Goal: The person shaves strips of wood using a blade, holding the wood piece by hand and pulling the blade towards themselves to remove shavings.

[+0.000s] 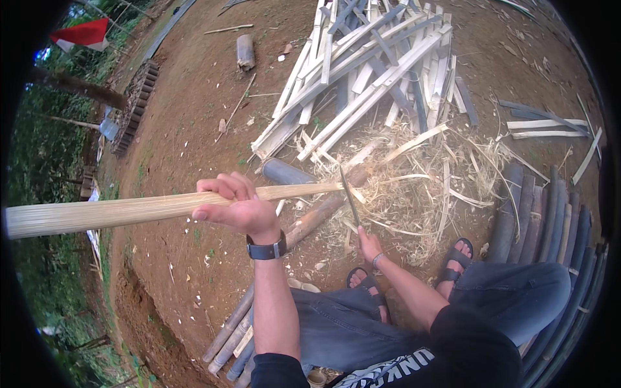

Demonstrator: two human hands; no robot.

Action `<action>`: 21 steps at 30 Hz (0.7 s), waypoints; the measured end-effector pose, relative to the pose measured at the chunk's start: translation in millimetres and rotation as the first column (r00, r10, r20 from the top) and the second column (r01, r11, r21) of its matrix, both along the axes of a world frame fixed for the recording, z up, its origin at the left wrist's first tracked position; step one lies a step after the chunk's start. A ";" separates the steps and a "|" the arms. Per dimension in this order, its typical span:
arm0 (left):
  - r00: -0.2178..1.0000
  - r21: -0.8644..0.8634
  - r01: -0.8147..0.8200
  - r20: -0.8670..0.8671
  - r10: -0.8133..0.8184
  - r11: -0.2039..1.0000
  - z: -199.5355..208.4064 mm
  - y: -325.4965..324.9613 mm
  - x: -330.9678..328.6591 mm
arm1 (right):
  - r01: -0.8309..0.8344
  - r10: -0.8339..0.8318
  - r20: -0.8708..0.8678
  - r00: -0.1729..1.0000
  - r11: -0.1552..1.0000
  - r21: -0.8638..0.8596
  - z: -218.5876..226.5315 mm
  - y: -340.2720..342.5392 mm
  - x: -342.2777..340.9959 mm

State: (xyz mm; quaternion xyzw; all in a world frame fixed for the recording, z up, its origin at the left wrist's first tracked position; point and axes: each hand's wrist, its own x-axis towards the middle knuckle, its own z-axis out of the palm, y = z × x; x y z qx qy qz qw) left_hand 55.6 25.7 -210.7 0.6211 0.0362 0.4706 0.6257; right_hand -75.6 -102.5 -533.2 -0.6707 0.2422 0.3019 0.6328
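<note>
A long pale bamboo strip [116, 212] runs from the left edge toward the middle, nearly level. My left hand [238, 205], with a dark watch on its wrist, is closed round it, fingers over the top edge and thumb below. Its narrower end meets the blade of a machete [351, 197] above a bamboo log [317, 218] lying on the dirt. The machete's handle is in my closed right hand [369, 246]; its blade points up and slightly left. Curled bamboo shavings [414, 213] surround the blade's right side.
Split bamboo slats [381, 71] form a big heap ahead. Bamboo poles [550, 220] lie along the right, and more poles [233, 323] sit at lower left. A short bamboo piece [245, 52] stands on the dirt. My sandalled feet are near the shavings.
</note>
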 end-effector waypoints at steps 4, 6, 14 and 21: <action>1.000 -0.025 0.028 -0.011 -0.028 0.999 -9.4 -11.1 -9.6 | 0.057 -0.055 -0.041 0.998 0.997 0.057 15.4 -11.4 -17.6; 0.999 -0.024 0.046 -0.006 -0.046 0.999 -7.0 -12.8 -9.3 | -0.029 0.047 0.212 0.976 0.996 -0.087 -8.4 -14.8 -26.6; 0.993 -0.005 0.114 0.030 -0.114 0.993 -3.1 0.4 -13.2 | -0.053 0.066 0.157 0.985 0.995 -0.086 0.1 -1.8 -8.7; 0.993 0.054 0.117 0.027 -0.119 0.992 -4.7 -13.8 -14.2 | -0.058 0.063 0.144 0.988 0.998 -0.041 17.7 2.7 1.8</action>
